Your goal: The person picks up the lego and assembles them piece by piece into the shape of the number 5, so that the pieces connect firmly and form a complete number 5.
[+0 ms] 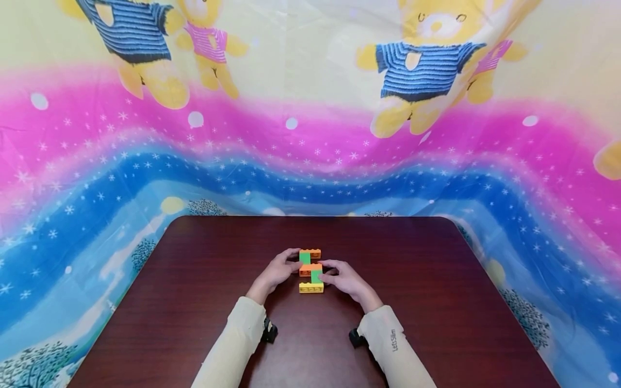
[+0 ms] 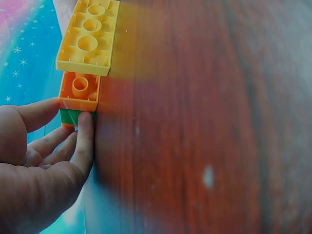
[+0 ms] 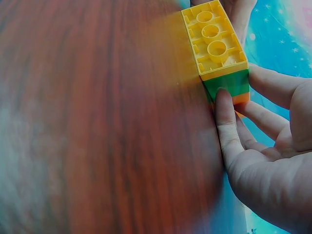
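Toy building bricks joined in an S-shape lie on the table in the head view. An orange brick (image 1: 316, 253) is at the far end, then a green brick (image 1: 304, 258) on the left, a middle orange brick (image 1: 305, 272), another green brick (image 1: 316, 276) on the right, and a yellow brick (image 1: 311, 288) nearest me. The yellow brick's hollow underside (image 2: 87, 43) faces me. From the left, my left hand (image 1: 278, 271) grips the joined bricks around the left green and middle orange ones. My right hand (image 1: 345, 277) holds them from the right, thumb and fingers at the right green brick (image 3: 226, 84).
The dark wooden table (image 1: 412, 258) has rounded far corners. Behind it hangs a curtain (image 1: 315, 108) printed with bears and snowflakes. A small black device (image 1: 269, 330) sits at the left wrist, and another black device (image 1: 357, 338) at the right wrist.
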Demonstrator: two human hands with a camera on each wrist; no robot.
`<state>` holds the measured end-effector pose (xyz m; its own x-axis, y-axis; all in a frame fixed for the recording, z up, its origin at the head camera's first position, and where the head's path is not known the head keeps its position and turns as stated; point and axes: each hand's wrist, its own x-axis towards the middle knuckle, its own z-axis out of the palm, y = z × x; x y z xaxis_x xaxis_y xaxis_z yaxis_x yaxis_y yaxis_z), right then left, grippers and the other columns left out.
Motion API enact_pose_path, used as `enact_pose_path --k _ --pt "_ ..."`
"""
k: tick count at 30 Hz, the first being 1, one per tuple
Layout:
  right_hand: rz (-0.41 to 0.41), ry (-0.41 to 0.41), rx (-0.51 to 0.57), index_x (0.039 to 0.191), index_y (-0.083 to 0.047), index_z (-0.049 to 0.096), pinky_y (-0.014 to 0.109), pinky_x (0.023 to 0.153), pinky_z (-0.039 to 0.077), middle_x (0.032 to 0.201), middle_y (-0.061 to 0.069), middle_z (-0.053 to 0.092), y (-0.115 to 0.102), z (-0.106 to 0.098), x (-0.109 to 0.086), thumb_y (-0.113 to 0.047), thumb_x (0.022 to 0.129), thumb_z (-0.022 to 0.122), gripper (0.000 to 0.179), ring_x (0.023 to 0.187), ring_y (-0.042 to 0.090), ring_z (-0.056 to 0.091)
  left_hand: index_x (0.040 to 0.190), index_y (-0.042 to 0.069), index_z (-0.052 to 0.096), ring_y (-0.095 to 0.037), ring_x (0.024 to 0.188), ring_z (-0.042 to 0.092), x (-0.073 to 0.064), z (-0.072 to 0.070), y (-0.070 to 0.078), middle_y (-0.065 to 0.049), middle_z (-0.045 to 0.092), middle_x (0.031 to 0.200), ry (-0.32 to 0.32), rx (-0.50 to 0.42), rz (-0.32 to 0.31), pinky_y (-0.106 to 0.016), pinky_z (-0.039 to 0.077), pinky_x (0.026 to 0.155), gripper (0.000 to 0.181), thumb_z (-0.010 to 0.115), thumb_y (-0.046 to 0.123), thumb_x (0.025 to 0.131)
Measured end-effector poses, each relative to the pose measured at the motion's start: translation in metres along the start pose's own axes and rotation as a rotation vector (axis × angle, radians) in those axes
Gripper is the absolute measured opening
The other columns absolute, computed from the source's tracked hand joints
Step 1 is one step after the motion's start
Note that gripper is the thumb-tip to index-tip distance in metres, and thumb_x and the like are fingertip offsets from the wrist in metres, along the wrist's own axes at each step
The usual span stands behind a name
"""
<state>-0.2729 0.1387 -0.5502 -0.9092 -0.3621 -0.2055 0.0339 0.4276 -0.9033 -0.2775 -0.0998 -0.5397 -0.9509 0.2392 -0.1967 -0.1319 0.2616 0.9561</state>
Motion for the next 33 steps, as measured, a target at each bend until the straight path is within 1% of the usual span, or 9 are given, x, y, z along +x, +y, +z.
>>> enact_pose_path --k 9,16,20,23,27,30,33 --pt "0.012 0.018 -0.012 0.146 -0.015 0.059 0.042 0.094 0.056 0.137 0.009 0.061 0.0004 0.0004 -0.0001 -0.026 0.099 0.071 0.049 0.111 0.022 0.062 0.156 0.011 0.044 -0.031 0.128 0.06 0.002 0.0 -0.0019 -0.016 0.058 0.143 0.002 0.001 0.0 -0.047 0.052 0.107 0.054 0.062 0.018 0.105" --pt "0.01 0.01 -0.009 0.147 -0.015 0.058 0.042 0.093 0.056 0.138 0.009 0.06 0.0012 0.0001 0.0004 -0.027 0.1 0.071 0.051 0.111 0.021 0.063 0.156 0.011 0.044 -0.034 0.131 0.057 0.002 0.0009 -0.0017 -0.016 0.053 0.15 0.002 0.02 0.001 -0.049 0.051 0.107 0.055 0.062 0.02 0.105" --pt "0.006 0.01 -0.01 0.147 -0.014 0.058 0.042 0.093 0.056 0.136 0.009 0.061 0.0014 -0.0001 0.0002 -0.027 0.099 0.071 0.051 0.11 0.021 0.063 0.156 0.012 0.044 -0.034 0.13 0.058 0.002 0.0009 -0.0016 -0.017 0.055 0.148 0.004 0.009 -0.006 -0.049 0.051 0.107 0.055 0.063 0.019 0.104" --pt "0.008 0.01 -0.019 0.147 -0.014 0.058 0.042 0.093 0.056 0.136 0.009 0.062 0.0014 -0.0002 -0.0007 -0.028 0.099 0.071 0.052 0.11 0.021 0.063 0.156 0.012 0.045 -0.034 0.129 0.058 0.002 0.0009 -0.002 -0.017 0.053 0.15 -0.001 0.031 0.002 -0.049 0.051 0.106 0.054 0.062 0.02 0.105" --pt "0.009 0.009 -0.023 0.148 -0.014 0.057 0.041 0.093 0.057 0.137 0.009 0.061 0.0011 -0.0002 -0.0021 -0.029 0.099 0.071 0.053 0.11 0.021 0.063 0.156 0.011 0.044 -0.035 0.134 0.055 0.0024 0.0009 -0.0027 -0.015 0.047 0.157 -0.007 0.071 0.016 -0.05 0.051 0.106 0.053 0.059 0.023 0.107" --pt "0.006 0.007 -0.003 0.148 -0.013 0.057 0.04 0.091 0.057 0.138 0.011 0.061 -0.0003 0.0004 -0.0025 -0.029 0.1 0.071 0.053 0.11 0.023 0.064 0.157 0.012 0.042 -0.035 0.138 0.052 0.0028 0.0009 -0.0035 -0.014 0.047 0.157 0.003 0.054 0.004 -0.051 0.05 0.108 0.055 0.06 0.023 0.106" --pt "0.0 0.01 0.013 0.148 -0.013 0.057 0.04 0.09 0.058 0.139 0.012 0.06 -0.0013 -0.0001 -0.0033 -0.03 0.099 0.071 0.053 0.107 0.021 0.065 0.158 0.011 0.041 -0.035 0.136 0.054 0.0033 -0.0001 -0.0042 -0.015 0.047 0.157 0.005 0.031 0.013 -0.051 0.049 0.109 0.056 0.06 0.022 0.106"
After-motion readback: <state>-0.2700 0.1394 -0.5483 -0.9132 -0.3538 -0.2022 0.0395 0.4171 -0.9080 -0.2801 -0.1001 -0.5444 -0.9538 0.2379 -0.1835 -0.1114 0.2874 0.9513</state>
